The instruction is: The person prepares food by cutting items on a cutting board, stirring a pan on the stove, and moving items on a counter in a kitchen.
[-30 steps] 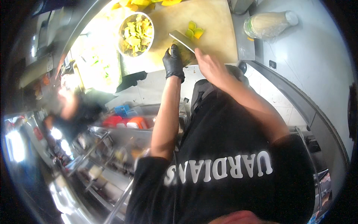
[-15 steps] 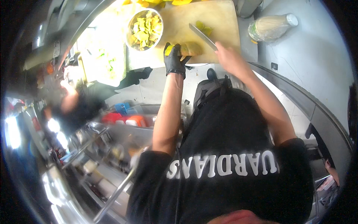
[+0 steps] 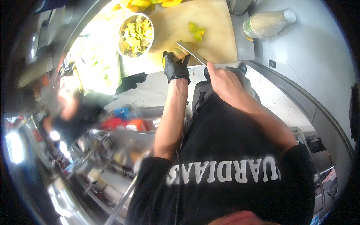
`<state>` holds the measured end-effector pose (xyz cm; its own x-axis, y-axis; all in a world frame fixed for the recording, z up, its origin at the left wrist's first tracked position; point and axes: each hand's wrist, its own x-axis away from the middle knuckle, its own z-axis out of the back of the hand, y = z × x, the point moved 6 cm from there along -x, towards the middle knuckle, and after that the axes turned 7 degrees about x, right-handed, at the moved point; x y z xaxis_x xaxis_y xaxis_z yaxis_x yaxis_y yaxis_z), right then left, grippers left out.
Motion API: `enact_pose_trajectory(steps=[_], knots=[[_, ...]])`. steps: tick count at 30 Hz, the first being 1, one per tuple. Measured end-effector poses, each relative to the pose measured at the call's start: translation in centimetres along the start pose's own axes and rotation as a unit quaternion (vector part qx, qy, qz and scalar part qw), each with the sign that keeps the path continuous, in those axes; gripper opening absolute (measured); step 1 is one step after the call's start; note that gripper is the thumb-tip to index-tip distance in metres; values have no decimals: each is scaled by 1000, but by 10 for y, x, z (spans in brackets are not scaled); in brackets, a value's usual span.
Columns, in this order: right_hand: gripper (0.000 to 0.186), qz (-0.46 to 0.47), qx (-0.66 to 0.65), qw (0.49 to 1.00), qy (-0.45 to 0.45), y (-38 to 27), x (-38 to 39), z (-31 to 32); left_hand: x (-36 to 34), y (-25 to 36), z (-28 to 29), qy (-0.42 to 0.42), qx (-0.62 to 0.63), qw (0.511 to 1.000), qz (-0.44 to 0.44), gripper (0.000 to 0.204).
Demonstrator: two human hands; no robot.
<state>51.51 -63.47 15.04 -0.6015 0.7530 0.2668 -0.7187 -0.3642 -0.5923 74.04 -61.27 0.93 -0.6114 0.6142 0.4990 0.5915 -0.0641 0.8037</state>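
Chopping looks well underway. The metal bowl (image 3: 135,34) at the far left of the wooden cutting board (image 3: 213,35) is already heaped with yellow-green pieces, and a few cut bits (image 3: 196,30) sit loose further out. The gloved left hand (image 3: 174,66) curls its fingers down onto a small yellow piece (image 3: 177,53) at the near edge, and the bare right hand (image 3: 222,79) is wrapped around the knife (image 3: 192,53), blade right beside it. More whole yellow produce (image 3: 139,3) waits beyond the bowl, so I'd say plenty's left.

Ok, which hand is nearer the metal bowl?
Left. The gloved left hand is on the cutting board just below-right of the bowl; the bare right hand, holding the knife, is farther right.
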Motion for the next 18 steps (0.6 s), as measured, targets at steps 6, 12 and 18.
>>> enact_pose_trajectory(steps=[6,12,18], knots=[[21,2,-30,999,28,6,-25,-4,8,17,-11,4,-1,1000,9,58],[15,-27,-92,995,16,45,-90,-39,10,30,-27,-34,-53,997,-32,59],[12,6,-75,997,-9,30,-51,0,9,55,-24,-6,5,999,46,55]])
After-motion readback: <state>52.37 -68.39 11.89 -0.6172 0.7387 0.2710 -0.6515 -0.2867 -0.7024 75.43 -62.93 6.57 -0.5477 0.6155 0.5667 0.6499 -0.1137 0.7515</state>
